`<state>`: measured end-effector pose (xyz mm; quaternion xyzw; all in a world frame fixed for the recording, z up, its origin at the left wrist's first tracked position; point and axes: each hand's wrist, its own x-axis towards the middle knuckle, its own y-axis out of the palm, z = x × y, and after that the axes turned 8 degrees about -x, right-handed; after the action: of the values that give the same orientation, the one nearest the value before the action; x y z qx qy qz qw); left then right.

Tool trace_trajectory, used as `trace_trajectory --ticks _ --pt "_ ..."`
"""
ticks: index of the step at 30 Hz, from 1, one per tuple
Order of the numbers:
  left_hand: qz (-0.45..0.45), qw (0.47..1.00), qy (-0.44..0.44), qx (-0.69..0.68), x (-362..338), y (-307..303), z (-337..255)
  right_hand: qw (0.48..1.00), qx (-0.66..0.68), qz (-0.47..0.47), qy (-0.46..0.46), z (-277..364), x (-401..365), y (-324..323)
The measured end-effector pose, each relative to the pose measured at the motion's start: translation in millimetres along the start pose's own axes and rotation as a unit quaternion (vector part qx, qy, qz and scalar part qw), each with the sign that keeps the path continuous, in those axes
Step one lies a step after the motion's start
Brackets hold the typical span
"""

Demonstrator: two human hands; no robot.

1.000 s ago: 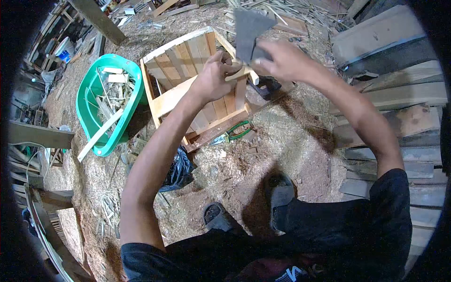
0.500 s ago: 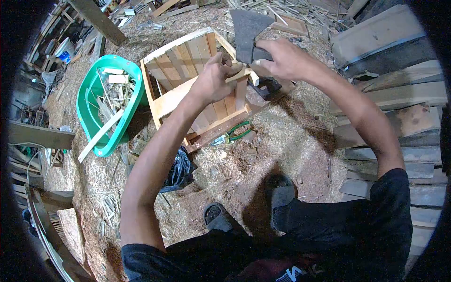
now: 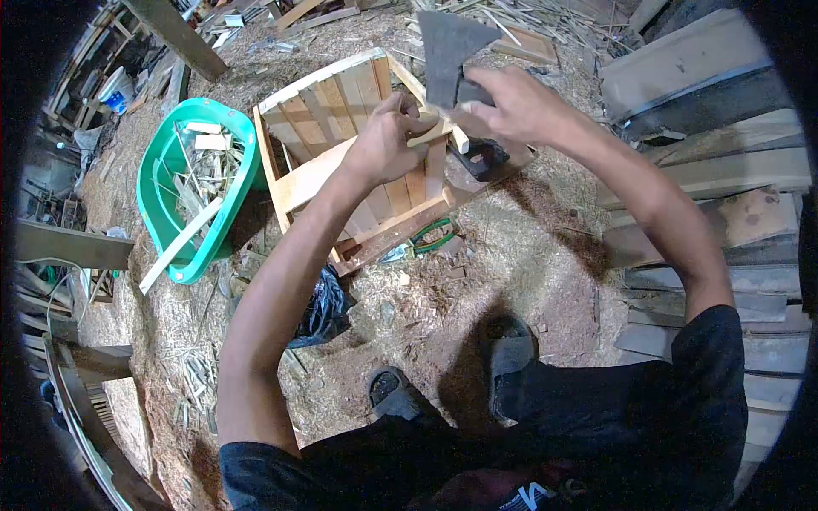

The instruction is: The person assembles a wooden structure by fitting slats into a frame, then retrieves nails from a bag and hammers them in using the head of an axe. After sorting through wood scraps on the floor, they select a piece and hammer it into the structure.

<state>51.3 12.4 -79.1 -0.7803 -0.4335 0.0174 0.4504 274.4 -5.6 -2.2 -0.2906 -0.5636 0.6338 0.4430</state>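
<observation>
Left hand (image 3: 388, 140): fingers pinch a wood stick (image 3: 436, 133) on the crate (image 3: 315, 175).
Right hand (image 3: 511, 106): fingers wrapped round the hatchet (image 3: 447, 51).
Done: crate looks mostly built.
To do: wood stick seems loose.

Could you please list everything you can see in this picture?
wooden crate: one, pale wood, centre, on sawdust floor.
tub: one, green, left of crate, holding wood scraps.
pliers: one, green-handled, on floor beside crate.
planks: a stack, grey-brown, right.
hatchet: one, dark grey, in right hand.
slat: one, pale, atop crate, in left hand.
shoes: two, black, bottom centre.
left hand: one, gripping the slat.
right hand: one, gripping the hatchet.
</observation>
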Motion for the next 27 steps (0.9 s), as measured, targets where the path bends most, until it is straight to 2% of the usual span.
trace_trajectory --ticks 2,3,4,6,7,9,12,13,16,19,20,22,27 --pt "-0.019 1.000 0.022 0.000 0.5 2.9 4.9 0.998 0.013 -0.055 0.005 -1.1 4.1 -3.8" --pt "-0.035 0.999 0.039 0.003 0.9 4.5 6.7 0.989 -0.007 -0.139 -0.044 -2.8 10.1 -2.1" --pt "-0.051 0.997 0.058 0.006 1.2 5.7 8.2 0.991 -0.002 -0.128 -0.033 -4.1 10.7 -2.4" --pt "-0.013 1.000 0.009 0.008 0.8 3.4 4.8 0.994 0.006 -0.106 -0.010 -3.3 10.5 -8.2" --pt "0.006 1.000 -0.016 0.010 0.7 0.5 0.4 0.998 -0.007 -0.068 -0.015 -1.6 7.8 -7.6" --pt "0.016 1.000 -0.008 0.008 1.1 -2.7 -6.0 0.999 -0.033 0.010 -0.025 2.7 1.1 -2.7" --pt "0.017 1.000 0.007 0.023 0.8 -1.8 -1.2 0.998 -0.064 -0.018 -0.024 0.0 -4.8 7.3" --pt "0.015 0.999 0.012 0.031 1.0 0.0 2.5 0.997 -0.041 -0.057 -0.040 -5.5 -2.0 13.5" --pt "-0.049 0.997 0.054 -0.004 -0.4 5.8 7.4 0.997 -0.023 -0.075 -0.014 -7.6 2.3 3.9" --pt "-0.017 0.999 0.005 -0.028 1.7 1.7 0.9 0.993 -0.009 -0.112 -0.023 -4.4 6.8 -2.6" --pt "-0.032 0.999 0.011 -0.015 2.5 2.4 1.8 0.993 0.000 -0.118 -0.025 -2.6 6.5 -4.0" --pt "-0.063 0.998 0.024 0.014 2.9 2.7 3.0 0.996 -0.015 -0.081 -0.041 -3.9 1.0 8.5" --pt "0.015 0.996 -0.083 -0.013 6.3 -8.8 -14.4 1.000 -0.017 0.024 0.001 6.8 -6.1 1.9"
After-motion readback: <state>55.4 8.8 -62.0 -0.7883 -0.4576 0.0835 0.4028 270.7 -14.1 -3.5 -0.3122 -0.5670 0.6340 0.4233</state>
